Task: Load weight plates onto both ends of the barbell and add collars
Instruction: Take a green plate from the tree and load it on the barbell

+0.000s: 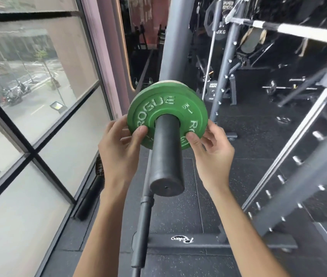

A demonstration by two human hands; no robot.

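A small green Rogue weight plate (168,104) sits on the dark barbell sleeve (166,156), whose round end points toward me. Behind it, a white-edged plate (168,82) shows just above the green rim. My left hand (120,142) grips the green plate's lower left edge, thumb on its face. My right hand (210,148) grips the lower right edge the same way. No collar is in view on the sleeve.
A large window (34,96) runs along the left. A second black bar (142,226) lies on the rubber floor below the sleeve. The grey rack upright (290,186) with pegs stands at the right, its base (198,240) crossing the floor. Other gym machines fill the background.
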